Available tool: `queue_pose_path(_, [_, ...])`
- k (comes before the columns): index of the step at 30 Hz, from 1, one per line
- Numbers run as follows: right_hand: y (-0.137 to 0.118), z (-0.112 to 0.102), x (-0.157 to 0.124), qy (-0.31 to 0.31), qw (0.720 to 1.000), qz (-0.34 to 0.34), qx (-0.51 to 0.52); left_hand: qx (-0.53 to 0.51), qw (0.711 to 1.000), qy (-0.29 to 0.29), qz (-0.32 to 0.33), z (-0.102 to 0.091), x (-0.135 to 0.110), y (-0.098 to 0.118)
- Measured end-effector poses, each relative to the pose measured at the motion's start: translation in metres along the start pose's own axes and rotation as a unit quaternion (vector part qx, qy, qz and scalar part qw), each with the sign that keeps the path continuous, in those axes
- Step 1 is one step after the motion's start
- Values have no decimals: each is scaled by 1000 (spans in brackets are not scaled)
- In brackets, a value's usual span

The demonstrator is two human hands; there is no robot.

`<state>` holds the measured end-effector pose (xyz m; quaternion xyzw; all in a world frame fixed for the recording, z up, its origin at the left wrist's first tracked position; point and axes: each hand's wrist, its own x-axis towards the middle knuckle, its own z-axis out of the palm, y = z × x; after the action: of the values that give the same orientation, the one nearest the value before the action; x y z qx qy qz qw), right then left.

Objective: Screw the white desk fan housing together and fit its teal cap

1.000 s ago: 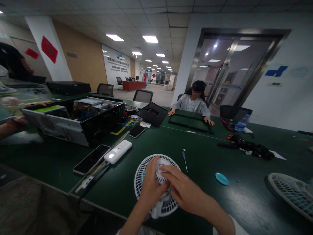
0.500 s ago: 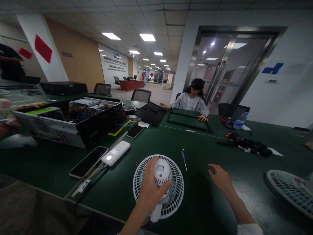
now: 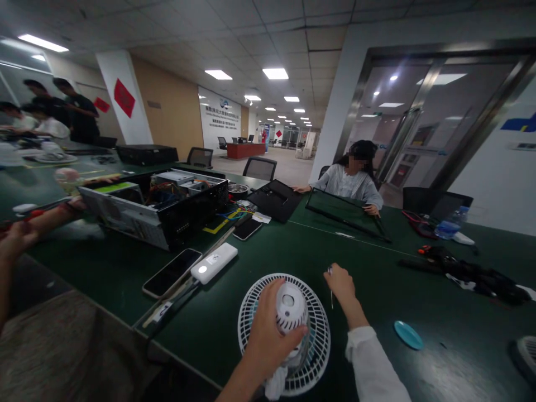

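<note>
Right hand [image 3: 341, 285] had moved across the tabletop [image 3: 377, 273] to a small screwdriver [image 3: 331, 298], its fingers [image 3: 343, 277] pressed together over the hidden handle, shaft pointing down. Left hand [image 3: 270, 335] kept curled fingers around a white fan hub [image 3: 290, 307], its long axis standing upright from a round wire fan grille [image 3: 322, 346] lying flat on the tabletop. A white cloth [image 3: 274, 385] hung beneath. Hub and grille were already together; any fastening could not be seen.
</note>
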<state>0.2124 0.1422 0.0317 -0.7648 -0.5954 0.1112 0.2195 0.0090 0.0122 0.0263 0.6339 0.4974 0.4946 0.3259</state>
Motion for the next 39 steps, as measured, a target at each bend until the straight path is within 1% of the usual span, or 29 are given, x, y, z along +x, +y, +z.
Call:
queue_pose_path(3, [-18,-38,-10,72,993,-46,78,-10,1000,7,-14,1,-1,3])
queue_pose_path(5, [-34,-61,-31,127,980,-78,135,-13,999,6,-29,0,-1,3])
queue_pose_path(6, [-42,-70,-44,159,966,-101,176,-13,999,4,-31,0,-1,2])
queue_pose_path(7, [-51,-76,-59,189,922,-167,293,-13,1000,-1,-26,0,-1,1])
queue_pose_path(8, [-59,-80,-73,182,877,-236,376,-14,1000,-7,-14,-1,-1,0])
queue_pose_path(9, [-65,-81,-86,154,851,-289,410,-15,1000,-13,0,-1,0,-2])
queue_pose_path(10, [-70,-81,-97,130,836,-332,418,-16,1000,-18,15,-1,0,-4])
queue_pose_path(11, [-74,-80,-105,113,831,-359,409,-16,999,-21,29,-1,0,-6])
queue_pose_path(13, [-78,-75,-113,98,838,-389,370,-16,999,-14,47,0,0,-9])
queue_pose_path(17, [-79,-68,-107,92,849,-408,323,-6,998,-4,55,1,1,-12])
queue_pose_path(22, [-81,-67,-104,69,856,-405,312,0,998,-10,64,1,1,-10])
queue_pose_path(27, [-82,-66,-104,72,854,-417,303,-1,998,-12,65,1,1,-8])
queue_pose_path(35, [-82,-62,-103,64,855,-409,313,-2,998,-12,55,0,1,-7])
queue_pose_path(39, [-83,-64,-103,71,857,-417,293,-6,998,-11,59,0,1,-8])
